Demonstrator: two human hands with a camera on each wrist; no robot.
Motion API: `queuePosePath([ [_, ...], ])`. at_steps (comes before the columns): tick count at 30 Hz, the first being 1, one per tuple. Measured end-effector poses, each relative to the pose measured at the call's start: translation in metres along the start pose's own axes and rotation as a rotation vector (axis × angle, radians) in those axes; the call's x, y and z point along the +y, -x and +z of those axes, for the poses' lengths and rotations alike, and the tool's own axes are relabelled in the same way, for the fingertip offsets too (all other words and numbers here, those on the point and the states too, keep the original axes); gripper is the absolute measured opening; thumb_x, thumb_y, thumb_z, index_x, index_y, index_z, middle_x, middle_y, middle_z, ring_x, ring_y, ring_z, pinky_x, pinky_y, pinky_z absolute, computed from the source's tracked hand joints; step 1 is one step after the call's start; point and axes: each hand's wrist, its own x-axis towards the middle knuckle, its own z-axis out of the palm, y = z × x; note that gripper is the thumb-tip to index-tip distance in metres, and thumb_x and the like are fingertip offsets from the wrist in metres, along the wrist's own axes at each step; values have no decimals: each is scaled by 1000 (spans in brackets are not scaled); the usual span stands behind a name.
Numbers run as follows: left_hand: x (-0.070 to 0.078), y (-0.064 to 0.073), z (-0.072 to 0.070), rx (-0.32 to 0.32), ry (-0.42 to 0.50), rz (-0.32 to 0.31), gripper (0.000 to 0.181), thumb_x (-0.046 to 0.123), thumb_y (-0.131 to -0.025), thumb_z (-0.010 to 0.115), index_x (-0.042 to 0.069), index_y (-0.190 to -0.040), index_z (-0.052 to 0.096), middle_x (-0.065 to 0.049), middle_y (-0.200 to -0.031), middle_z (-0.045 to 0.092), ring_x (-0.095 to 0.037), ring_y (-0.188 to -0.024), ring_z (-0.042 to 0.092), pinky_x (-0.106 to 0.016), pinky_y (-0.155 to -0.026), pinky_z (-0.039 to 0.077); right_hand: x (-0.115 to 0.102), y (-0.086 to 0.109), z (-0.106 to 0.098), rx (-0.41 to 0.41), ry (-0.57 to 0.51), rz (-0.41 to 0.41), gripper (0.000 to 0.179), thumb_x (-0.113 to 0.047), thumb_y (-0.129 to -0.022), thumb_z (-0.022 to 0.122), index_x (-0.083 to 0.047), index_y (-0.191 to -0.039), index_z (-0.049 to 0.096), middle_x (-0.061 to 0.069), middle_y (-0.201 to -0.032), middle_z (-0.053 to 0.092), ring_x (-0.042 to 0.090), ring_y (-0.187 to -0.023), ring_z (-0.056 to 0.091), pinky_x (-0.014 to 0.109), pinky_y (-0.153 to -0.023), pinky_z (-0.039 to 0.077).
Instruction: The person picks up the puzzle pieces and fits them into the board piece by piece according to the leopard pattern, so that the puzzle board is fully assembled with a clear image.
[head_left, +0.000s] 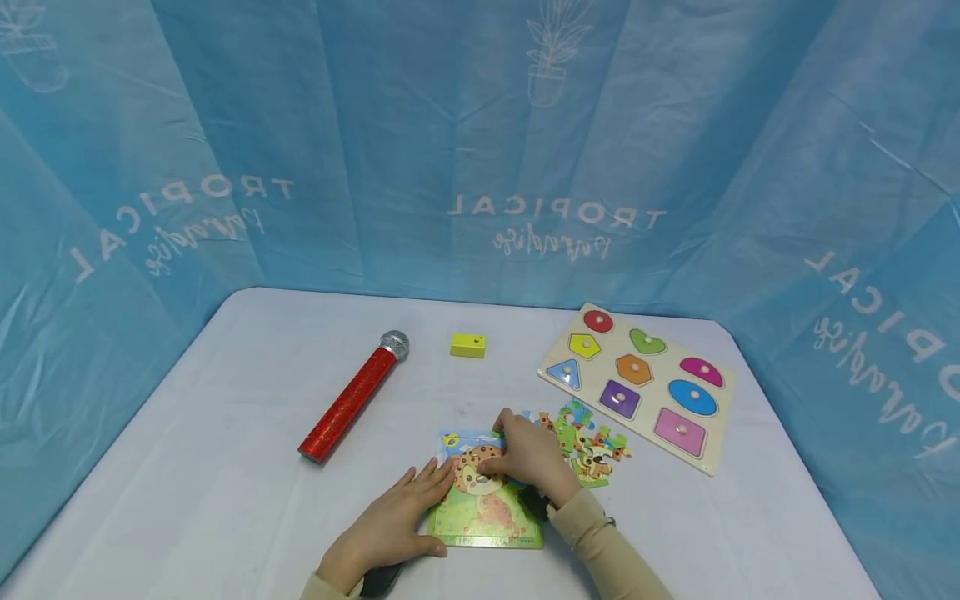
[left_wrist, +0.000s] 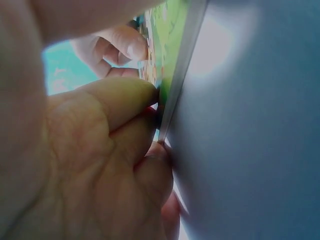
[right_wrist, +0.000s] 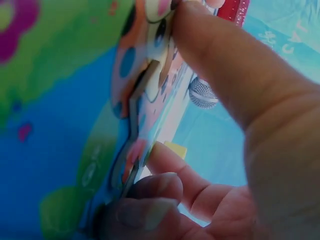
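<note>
Puzzle board (head_left: pixel 487 540) lies on the tabletop (head_left: pixel 187 500), the left hand (head_left: pixel 396 518), fingers extended, against its left edge. Right hand (head_left: pixel 532 452) curls over its upper right; whether it grips a piece, I cannot tell. Uneven pressing could pop fitted pieces (head_left: pixel 471 458) loose; a sideways nudge could scatter the piece cluster (head_left: pixel 579 442) alongside

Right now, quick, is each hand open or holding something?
Left hand: open, touching the flat rectangular blue-and-green spotted-animal puzzle.
Right hand: touching it too; gripping or not, can't tell.
</note>
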Motion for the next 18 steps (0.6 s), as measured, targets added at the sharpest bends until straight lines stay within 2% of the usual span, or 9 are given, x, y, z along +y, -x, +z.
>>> queuePosePath([
  [3,1,1,-1,4,1,4,93,39,-74,78,2,-148,36,-9,-160,26,-36,-148,22,-59,-119,20,-2,0,-1,2,-1,12,58,-47,-73,82,-10,-109,57,-3,-69,52,11,-52,44,25,-46,36],
  [7,1,1,-1,8,-5,4,93,39,-75,79,1,-148,36,-10,-160,26,-36,-148,22,-59,-119,20,-2,0,-2,1,-40,-15,58,-45,-73,82,-8,-110,57,-3,-70,53,9,-53,44,24,-47,37],
  [12,0,0,0,11,-12,-2,92,39,-75,78,2,-148,36,-9,-160,26,-35,-148,22,-58,-120,20,6,-4,-6,-31,-243,-65,50,-34,-82,77,-6,-118,58,0,-77,55,10,-59,46,23,-52,39],
  [15,-1,0,1,15,-6,3,92,40,-75,78,2,-148,36,-9,-160,26,-35,-148,22,-58,-119,20,18,-6,-12,33,-292,-37,40,-24,-86,73,-6,-119,60,3,-85,58,13,-67,50,26,-59,43],
  [18,-1,0,2,14,-4,-1,93,41,-74,78,3,-148,36,-8,-161,26,-35,-148,22,-58,-120,20,34,-5,-17,104,-221,13,34,-16,-87,72,-8,-118,63,6,-102,60,18,-84,53,33,-71,47],
])
